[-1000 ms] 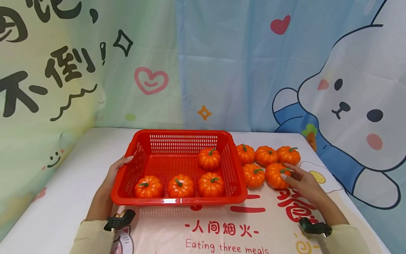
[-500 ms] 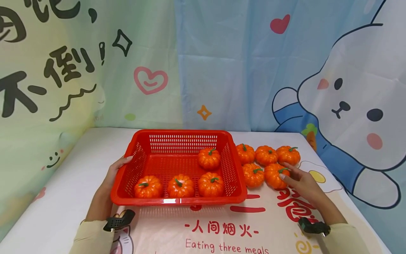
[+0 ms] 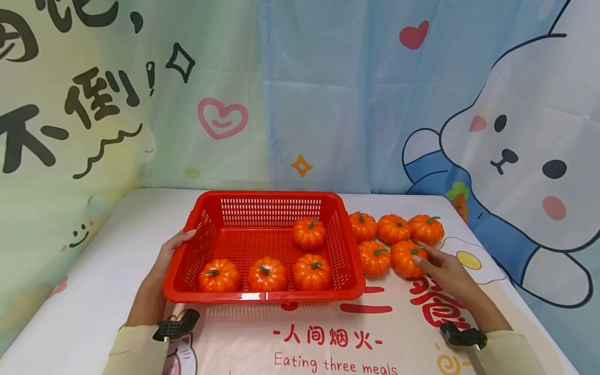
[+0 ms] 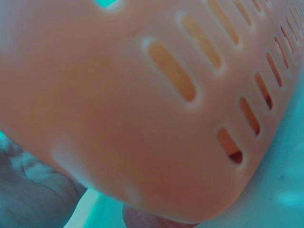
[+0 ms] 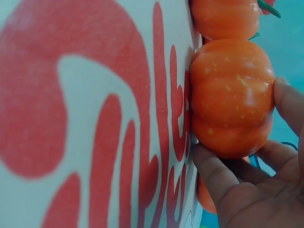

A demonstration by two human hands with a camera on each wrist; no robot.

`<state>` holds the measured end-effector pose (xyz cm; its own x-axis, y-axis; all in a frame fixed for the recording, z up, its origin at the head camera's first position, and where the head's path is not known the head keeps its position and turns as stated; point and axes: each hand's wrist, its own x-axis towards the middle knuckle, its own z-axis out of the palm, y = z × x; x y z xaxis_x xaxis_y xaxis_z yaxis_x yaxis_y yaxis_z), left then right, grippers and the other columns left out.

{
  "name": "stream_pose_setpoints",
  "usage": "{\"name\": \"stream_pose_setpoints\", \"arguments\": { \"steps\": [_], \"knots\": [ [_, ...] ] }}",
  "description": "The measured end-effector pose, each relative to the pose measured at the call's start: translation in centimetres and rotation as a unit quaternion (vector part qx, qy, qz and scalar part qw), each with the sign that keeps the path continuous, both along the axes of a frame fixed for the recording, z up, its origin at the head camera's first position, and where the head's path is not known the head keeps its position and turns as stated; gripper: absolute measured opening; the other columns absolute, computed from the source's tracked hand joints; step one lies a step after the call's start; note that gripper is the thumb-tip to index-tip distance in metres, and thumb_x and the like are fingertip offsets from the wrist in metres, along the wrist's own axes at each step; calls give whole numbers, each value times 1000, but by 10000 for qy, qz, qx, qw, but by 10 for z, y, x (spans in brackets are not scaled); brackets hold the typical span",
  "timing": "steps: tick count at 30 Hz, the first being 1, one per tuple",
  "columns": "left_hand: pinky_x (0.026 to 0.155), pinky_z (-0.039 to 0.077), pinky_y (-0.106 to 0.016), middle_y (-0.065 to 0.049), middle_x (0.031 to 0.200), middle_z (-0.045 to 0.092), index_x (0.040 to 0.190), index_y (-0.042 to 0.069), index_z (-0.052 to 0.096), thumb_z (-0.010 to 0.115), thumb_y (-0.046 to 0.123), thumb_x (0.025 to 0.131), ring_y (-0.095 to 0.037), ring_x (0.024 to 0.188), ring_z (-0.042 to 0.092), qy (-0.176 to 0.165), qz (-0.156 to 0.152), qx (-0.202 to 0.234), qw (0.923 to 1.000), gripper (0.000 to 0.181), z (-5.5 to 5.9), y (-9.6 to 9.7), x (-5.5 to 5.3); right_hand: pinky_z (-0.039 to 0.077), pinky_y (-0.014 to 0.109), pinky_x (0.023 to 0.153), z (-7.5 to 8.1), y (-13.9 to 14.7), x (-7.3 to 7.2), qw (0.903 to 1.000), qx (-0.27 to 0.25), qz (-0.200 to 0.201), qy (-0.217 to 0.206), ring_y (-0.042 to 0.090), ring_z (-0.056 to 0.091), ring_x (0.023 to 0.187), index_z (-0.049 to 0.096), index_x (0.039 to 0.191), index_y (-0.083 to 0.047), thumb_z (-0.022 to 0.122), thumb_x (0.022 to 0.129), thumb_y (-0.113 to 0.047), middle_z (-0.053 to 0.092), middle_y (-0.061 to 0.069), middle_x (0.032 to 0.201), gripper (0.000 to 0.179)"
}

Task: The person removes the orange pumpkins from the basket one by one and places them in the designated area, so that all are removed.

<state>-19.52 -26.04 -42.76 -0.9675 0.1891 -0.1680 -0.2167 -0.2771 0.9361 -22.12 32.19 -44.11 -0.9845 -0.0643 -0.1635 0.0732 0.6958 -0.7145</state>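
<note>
A red plastic basket [image 3: 264, 297] with slotted walls stands in the middle of the table. My left hand [image 3: 170, 255] grips its left rim, fingertips over the edge; in the left wrist view the basket's corner [image 4: 118, 142] hides most of that hand [image 4: 33, 185]. Several small orange pumpkins lie inside, one [image 3: 309, 234] at the back right and a row [image 3: 267, 276] along the front. Right of the basket, my right hand [image 3: 447, 270] holds a pumpkin [image 3: 405, 261] from its right side. The right wrist view shows thumb and fingers curled round this pumpkin [image 5: 232, 99], close over the tabletop.
More pumpkins sit beside the basket: one [image 3: 375, 260] left of the held one and a back row with a pumpkin [image 3: 394, 229] in its middle. A printed mat [image 3: 244, 341] covers part of the white table [image 3: 84, 297]. A patterned curtain [image 3: 314, 114] hangs behind.
My right hand and the pumpkin in it have shifted very slightly left, toward the neighbouring pumpkin. The left hand and the basket stay in place.
</note>
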Motion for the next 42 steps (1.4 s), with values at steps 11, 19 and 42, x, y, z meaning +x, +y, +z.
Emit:
{"name": "stream_pose_setpoints", "arguments": {
  "steps": [11,19,42],
  "knots": [
    [92,50,-41,0,131,52,146,23,22,37,37,102,-23,116,56,18,-34,-29,10000,48,0,1,-1,55,43,84,-2,2,0,9994,291,-99,159,48,47,120,26,151,-1,50,96,-55,41,34,139,80],
    [93,50,-40,-1,132,51,146,24,21,37,37,103,-22,114,56,14,-35,80,10000,49,1,0,0,57,38,80,-4,1,-2,9992,43,-217,341,47,46,121,33,151,-7,53,95,-55,44,32,139,77],
    [91,51,-42,-3,131,52,145,23,22,37,37,103,-25,114,57,120,-32,-58,9999,47,-1,0,1,52,47,89,1,-4,1,9994,115,-305,119,50,42,125,28,150,-1,51,95,-55,37,33,143,80]
  ]
}}
